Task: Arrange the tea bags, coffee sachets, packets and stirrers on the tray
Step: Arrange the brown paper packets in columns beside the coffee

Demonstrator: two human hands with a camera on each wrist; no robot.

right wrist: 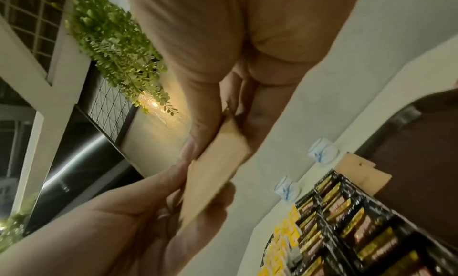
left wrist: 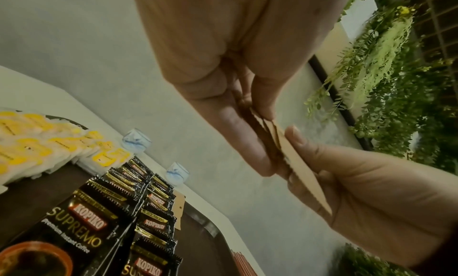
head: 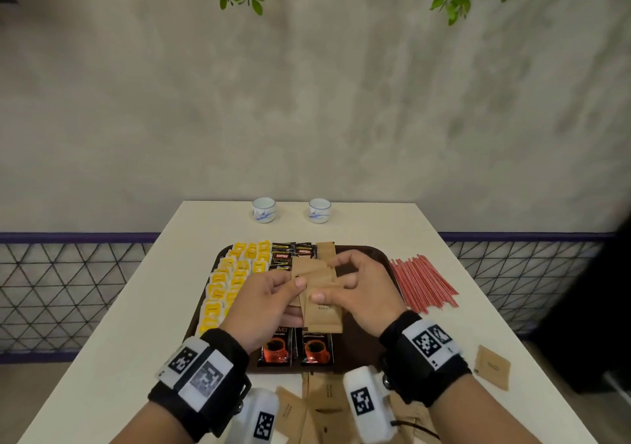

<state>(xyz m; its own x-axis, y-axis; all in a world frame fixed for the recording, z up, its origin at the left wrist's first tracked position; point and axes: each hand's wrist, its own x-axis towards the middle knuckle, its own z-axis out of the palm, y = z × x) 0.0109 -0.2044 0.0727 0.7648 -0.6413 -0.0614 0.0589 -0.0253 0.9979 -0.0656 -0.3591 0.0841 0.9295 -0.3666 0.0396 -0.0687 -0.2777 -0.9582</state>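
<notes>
Both hands hold a small stack of brown paper sugar packets (head: 322,310) above the middle of the dark brown tray (head: 374,255). My left hand (head: 292,295) pinches the stack's left edge, thumb on top. My right hand (head: 333,281) pinches the right side, its fingers curled over the far end. The left wrist view shows the packets (left wrist: 297,162) edge-on between the two hands. Yellow tea bags (head: 232,279) fill the tray's left side, and black coffee sachets (head: 290,254) run down its middle. One brown packet (head: 326,249) lies at the tray's back. Red stirrers (head: 423,279) lie on the table right of the tray.
Several loose brown packets (head: 321,406) lie at the white table's near edge, and a single one (head: 493,366) lies at the right. Two small white cups (head: 263,209) (head: 319,210) stand at the back by the wall. The tray's right part is bare.
</notes>
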